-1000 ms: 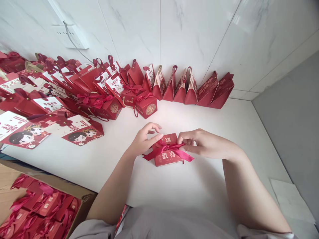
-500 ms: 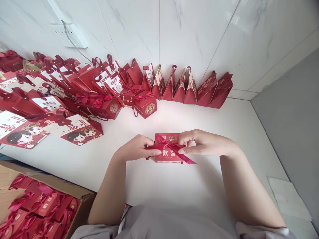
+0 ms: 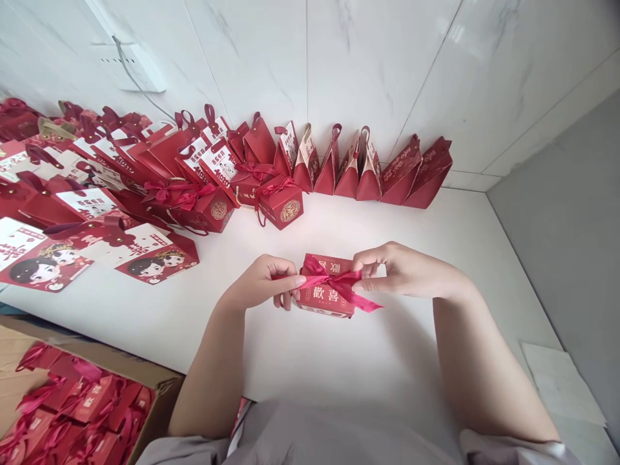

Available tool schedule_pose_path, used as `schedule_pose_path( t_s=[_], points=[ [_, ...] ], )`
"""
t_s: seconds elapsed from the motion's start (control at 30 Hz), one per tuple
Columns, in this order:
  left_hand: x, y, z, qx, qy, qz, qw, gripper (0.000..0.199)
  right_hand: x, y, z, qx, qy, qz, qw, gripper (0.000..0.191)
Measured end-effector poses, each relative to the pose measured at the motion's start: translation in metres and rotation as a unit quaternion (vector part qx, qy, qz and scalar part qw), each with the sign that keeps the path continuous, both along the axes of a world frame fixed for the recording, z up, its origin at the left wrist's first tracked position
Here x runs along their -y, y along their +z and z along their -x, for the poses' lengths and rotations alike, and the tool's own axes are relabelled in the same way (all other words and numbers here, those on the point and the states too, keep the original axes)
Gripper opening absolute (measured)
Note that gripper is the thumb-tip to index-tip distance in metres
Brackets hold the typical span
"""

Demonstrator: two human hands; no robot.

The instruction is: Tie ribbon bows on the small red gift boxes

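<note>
A small red box (image 3: 325, 298) with pale lettering rests on the white table (image 3: 387, 349) in front of me. Across its top is a crimson ribbon (image 3: 345, 284) tied in a bow, one tail trailing past the box's right side. At the left, my left hand (image 3: 271, 282) pinches a loop of the bow between thumb and forefinger, its other fingers beside the box's left end. My right hand (image 3: 387, 270) has the right loop pinched between thumb and fingers.
Red gift boxes (image 3: 290, 208) and bags (image 3: 371, 174) line the tiled wall, crowding the left side. A cardboard carton (image 3: 167, 394) of ribboned red boxes sits at lower left. White sheets (image 3: 557, 381) lie at right.
The box has tilted slightly and shifted a little away from me. My left hand's lower fingers now show beside it, and the bow's loops look more spread out.
</note>
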State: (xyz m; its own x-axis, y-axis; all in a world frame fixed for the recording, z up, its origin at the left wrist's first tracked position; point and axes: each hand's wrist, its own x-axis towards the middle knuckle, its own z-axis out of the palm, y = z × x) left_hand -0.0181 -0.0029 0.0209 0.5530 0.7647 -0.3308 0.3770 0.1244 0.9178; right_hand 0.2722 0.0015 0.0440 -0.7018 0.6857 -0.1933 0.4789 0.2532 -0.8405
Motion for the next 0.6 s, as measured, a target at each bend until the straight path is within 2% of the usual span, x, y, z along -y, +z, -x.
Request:
schedule_pose_path(
  t_s=[0.1, 0.17, 0.3, 0.43, 0.6],
  points=[
    [0.0, 0.001, 0.001, 0.013, -0.015, 0.042, 0.999, 0.033, 0.002, 0.001, 0.002, 0.005, -0.011, -0.089, 0.996, 0.011],
    [-0.001, -0.001, 0.001, 0.02, -0.022, 0.045, 0.999, 0.033, 0.002, 0.001, 0.005, -0.012, -0.01, -0.105, 0.994, 0.015],
    [-0.004, -0.007, 0.003, 0.011, -0.035, 0.044, 0.998, 0.036, -0.002, -0.005, 0.008, -0.041, -0.035, -0.054, 0.997, 0.029],
    [-0.007, -0.013, 0.005, 0.02, -0.064, 0.071, 0.995, 0.034, -0.006, -0.013, 0.007, -0.043, -0.072, -0.014, 0.996, 0.03],
    [-0.009, -0.017, 0.006, 0.027, -0.089, 0.069, 0.993, 0.035, -0.008, -0.017, 0.006, -0.046, -0.083, 0.008, 0.995, 0.03]
  ],
)
